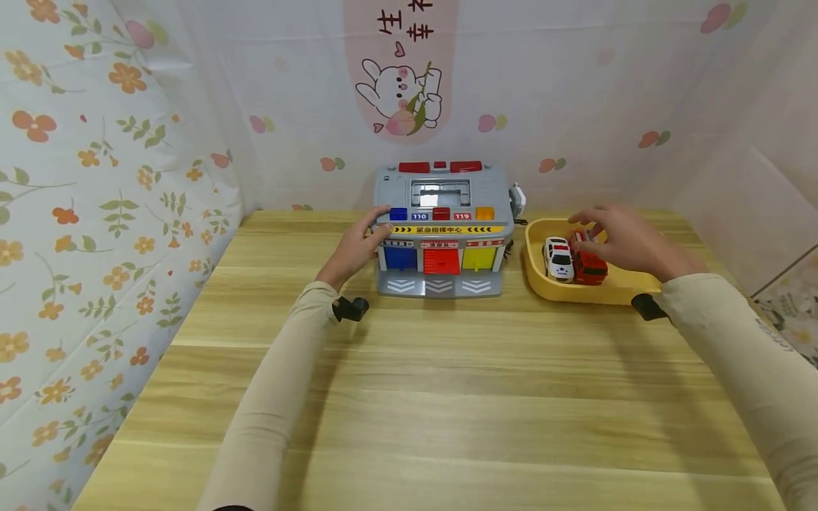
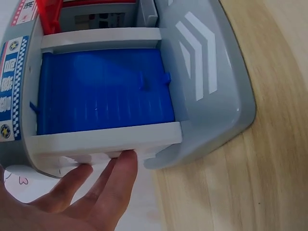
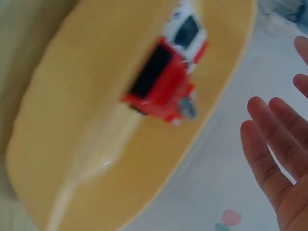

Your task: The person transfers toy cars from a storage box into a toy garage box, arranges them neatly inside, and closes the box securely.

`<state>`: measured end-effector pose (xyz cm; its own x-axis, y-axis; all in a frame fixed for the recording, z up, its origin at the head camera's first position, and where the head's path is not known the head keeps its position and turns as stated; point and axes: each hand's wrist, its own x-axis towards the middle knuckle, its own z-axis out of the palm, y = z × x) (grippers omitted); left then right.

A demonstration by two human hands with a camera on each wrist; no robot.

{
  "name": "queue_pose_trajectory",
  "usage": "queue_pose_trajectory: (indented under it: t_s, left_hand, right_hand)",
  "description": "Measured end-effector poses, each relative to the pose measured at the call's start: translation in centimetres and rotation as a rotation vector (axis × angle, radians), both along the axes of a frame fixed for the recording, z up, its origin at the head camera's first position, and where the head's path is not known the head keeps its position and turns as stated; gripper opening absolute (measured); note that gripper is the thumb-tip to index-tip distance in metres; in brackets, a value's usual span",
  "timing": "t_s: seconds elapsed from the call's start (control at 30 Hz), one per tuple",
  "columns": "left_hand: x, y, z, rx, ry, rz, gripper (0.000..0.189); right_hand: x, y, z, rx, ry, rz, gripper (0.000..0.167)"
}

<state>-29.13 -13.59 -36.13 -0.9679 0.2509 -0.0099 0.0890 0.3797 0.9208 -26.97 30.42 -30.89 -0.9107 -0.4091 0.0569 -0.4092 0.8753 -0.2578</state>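
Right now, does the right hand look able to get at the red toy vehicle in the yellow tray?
Probably yes: the right hand is open near the red toy vehicle, and the yellow tray is uncovered.

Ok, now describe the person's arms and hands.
The left hand and right hand are bare: no gloves or rings show. The left sleeve and right sleeve are long and beige; a small black piece juts out at each wrist. Dark lettering, unreadable, marks the right sleeve.

Upright grey toy station [image 1: 441,229], white car [image 1: 559,260] beside red vehicle [image 1: 589,267], both in yellow tray [image 1: 616,294]
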Motion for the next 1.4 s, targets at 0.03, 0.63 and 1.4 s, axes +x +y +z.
queue_pose_trajectory:
  t_s: [0.03,0.63,1.4]
  left_hand:
    - [0.0,0.0,0.0,0.004,0.002,0.003,0.051]
    - [0.0,-0.1,-0.2,0.012,0.028,0.011,0.051]
    - [0.0,0.2,-0.3,-0.008,0.029,0.025,0.05]
  right_hand:
    - [0.0,0.3,-0.3,0.017,-0.007,-0.007,0.044]
    - [-0.2,1.8,-4.1,0.158,-0.218,-0.184,0.052]
    - [-0.3,3.5,-6.2,0.035,-0.189,-0.18,0.051]
